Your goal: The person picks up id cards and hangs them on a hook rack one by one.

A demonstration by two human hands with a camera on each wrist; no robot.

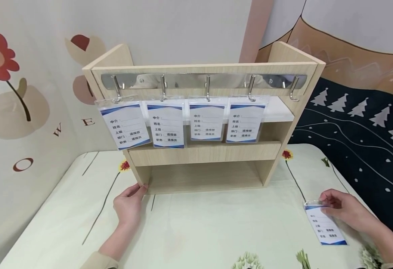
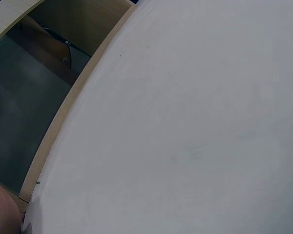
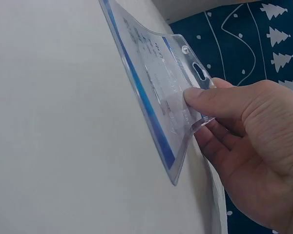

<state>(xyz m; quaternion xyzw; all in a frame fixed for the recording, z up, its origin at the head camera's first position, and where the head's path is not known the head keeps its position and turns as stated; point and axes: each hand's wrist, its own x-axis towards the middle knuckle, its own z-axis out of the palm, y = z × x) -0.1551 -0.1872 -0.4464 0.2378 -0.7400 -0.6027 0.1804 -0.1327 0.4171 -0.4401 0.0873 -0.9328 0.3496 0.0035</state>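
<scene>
My right hand (image 1: 347,211) pinches a badge holder (image 1: 325,226) by its upper end, thumb on the printed face. In the right wrist view the clear sleeve (image 3: 198,70) bends slightly, its slot showing beside the fingers. A wooden shelf rack (image 1: 210,153) stands at the back of the bed-like surface. At its lower left corner my left hand (image 1: 129,205) grips the side panel, thumb at the front edge. Several similar badges (image 1: 208,121) hang from hooks on the rack's metal strip; the leftmost badge (image 1: 126,125) tilts. The rightmost hook (image 1: 294,87) is bare.
A pale floral cloth (image 1: 203,224) covers the surface. Behind the rack is a light curtain (image 1: 189,30) with printed flowers and letters at left. Dark fabric (image 1: 358,138) with white trees borders the right side. The rack has an open lower compartment (image 1: 206,175).
</scene>
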